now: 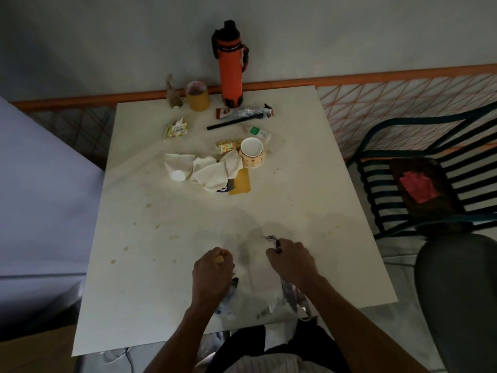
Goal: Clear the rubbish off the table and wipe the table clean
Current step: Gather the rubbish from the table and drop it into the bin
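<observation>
Clearly the clearing has barely begun: most of the rubbish still lies mid-table. Crumpled, soft white tissues (pixel 207 170) sit heaped against a tipped paper cup (pixel 252 152), with a small white cap (pixel 178 175), a flat mustard-yellow card (pixel 240 182), a torn foil wrapper (pixel 244 113), a thin black straw (pixel 231 123) and a scrunched yellow-green packet (pixel 176 127) around them. At the near edge, the left hand (pixel 212 270) curls its fingers round a small tan scrap and one side of a thin, clear plastic bag (pixel 258 292). The right hand (pixel 291 261) pinches the other side together with something dark and shiny. The matte white table (pixel 150 292) remains speckled with brownish stains, so wiping is all still ahead.
</observation>
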`<state>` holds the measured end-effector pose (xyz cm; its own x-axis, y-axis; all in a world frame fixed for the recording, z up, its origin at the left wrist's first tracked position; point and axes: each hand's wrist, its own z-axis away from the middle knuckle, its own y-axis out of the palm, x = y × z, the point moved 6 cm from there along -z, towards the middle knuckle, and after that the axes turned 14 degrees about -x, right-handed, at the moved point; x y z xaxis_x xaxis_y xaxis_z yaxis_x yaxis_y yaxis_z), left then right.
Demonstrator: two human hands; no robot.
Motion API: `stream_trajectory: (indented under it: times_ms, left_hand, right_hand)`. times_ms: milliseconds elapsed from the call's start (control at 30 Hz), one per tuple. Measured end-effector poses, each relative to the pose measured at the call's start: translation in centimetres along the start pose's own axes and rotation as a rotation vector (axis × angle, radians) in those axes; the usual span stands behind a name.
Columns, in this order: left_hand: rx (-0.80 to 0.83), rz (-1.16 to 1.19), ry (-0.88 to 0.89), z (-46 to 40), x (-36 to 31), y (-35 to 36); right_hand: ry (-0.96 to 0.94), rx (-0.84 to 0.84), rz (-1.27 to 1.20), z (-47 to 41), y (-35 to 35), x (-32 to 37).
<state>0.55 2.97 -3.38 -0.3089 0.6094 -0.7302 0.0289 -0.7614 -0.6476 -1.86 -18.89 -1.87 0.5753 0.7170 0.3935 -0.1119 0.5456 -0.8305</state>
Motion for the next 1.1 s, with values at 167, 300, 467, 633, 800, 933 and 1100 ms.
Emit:
stream_trajectory:
  times_ms: [167,300,467,633,800,933,1100]
  left_hand:
    - [-0.025,0.134,-0.01,2.6,-0.2,-1.2]
    - [-0.113,0.205,-0.014,6.2,0.5,-3.1]
    - [-0.226,0.234,-0.062,12.1,3.3,-5.7]
    - [-0.307,0.173,-0.106,18.3,7.7,-7.5]
    - [-0.35,0.096,-0.136,24.4,10.3,-9.4]
    - [-0.378,0.078,-0.19,27.0,13.0,-11.0]
    - [-0.381,0.096,-0.235,29.0,15.5,-13.0]
  right_hand:
    - [0.002,-0.162,-0.207,1.0,-2.8,-0.3]
    - [-0.067,-0.232,-0.307,2.6,-4.5,-0.6]
    - [-0.15,-0.273,-0.377,6.7,-5.1,-1.8]
    - [-0.169,-0.278,-0.388,12.2,-3.9,-3.7]
    - [-0.202,-0.176,-0.353,17.0,-0.8,-5.8]
    - [-0.232,-0.109,-0.344,19.5,1.5,-5.8]
    - [-0.212,-0.086,-0.327,21.9,4.5,-5.7]
